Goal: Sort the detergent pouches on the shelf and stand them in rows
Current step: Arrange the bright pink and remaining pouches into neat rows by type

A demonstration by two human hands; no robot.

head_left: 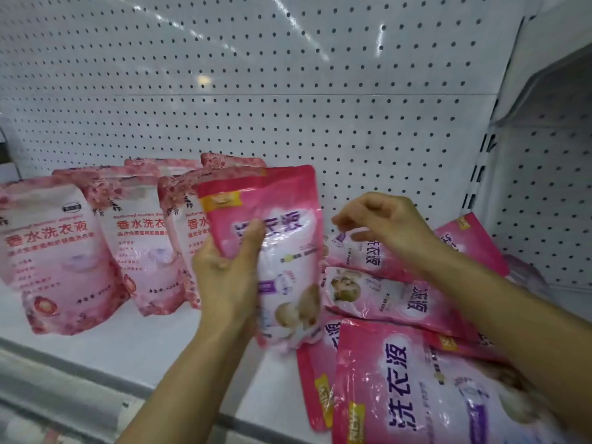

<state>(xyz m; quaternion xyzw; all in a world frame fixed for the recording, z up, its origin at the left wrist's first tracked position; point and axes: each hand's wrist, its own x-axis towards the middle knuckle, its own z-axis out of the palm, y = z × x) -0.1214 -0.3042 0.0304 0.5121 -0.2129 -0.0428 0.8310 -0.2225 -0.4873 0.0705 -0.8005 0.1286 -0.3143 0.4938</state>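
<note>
White pegboard [288, 75] backs the white shelf [134, 350] we are working at. Our left hand [227, 280] grips a bright pink pouch [282, 251] by its left edge, thumb curled over the front; it is glossy, with a yellow badge near the top and purple characters on a white cloud panel. We hold it upright, long axis vertical, top edge toward the pegboard, just above the shelf. Left of this pouch stand the paler floral pouches [57, 251], upright in rows and facing us. Right of it, more bright pink pouches [400, 299] lie flat in a loose heap, long axes mostly sideways. Our right hand [384, 225] hovers over that heap, fingers loosely curled, holding nothing.
</note>
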